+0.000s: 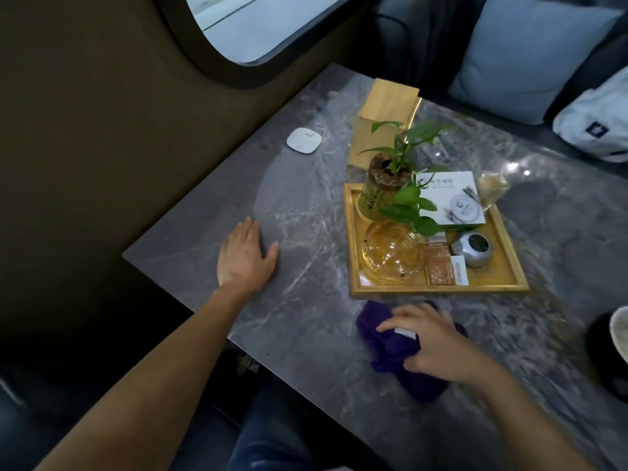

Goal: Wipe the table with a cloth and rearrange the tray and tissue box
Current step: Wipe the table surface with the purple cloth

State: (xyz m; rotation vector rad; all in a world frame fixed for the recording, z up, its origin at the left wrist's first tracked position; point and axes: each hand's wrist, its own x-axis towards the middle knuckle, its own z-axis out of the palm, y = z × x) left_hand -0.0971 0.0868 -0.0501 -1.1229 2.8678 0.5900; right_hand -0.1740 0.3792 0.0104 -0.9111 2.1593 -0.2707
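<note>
Seemingly mid-wipe: the right hand (pixel 438 348) clutches the purple cloth (pixel 384 338) at lower centre, the left hand (pixel 246 258) rests flat, fingers spread; the tray (pixel 438 287) and wooden tissue box (pixel 385 112) above look not yet rearranged.

The grey marble table (pixel 306 205) carries a wooden tray (pixel 438 287) and a wooden tissue box (pixel 384 124) beyond it. A purple cloth (pixel 380 331) and a white coaster (pixel 303 140) also lie there.

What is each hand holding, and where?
The right hand presses on the middle of the purple cloth. The left hand lies flat on the table, holding nothing.
</note>
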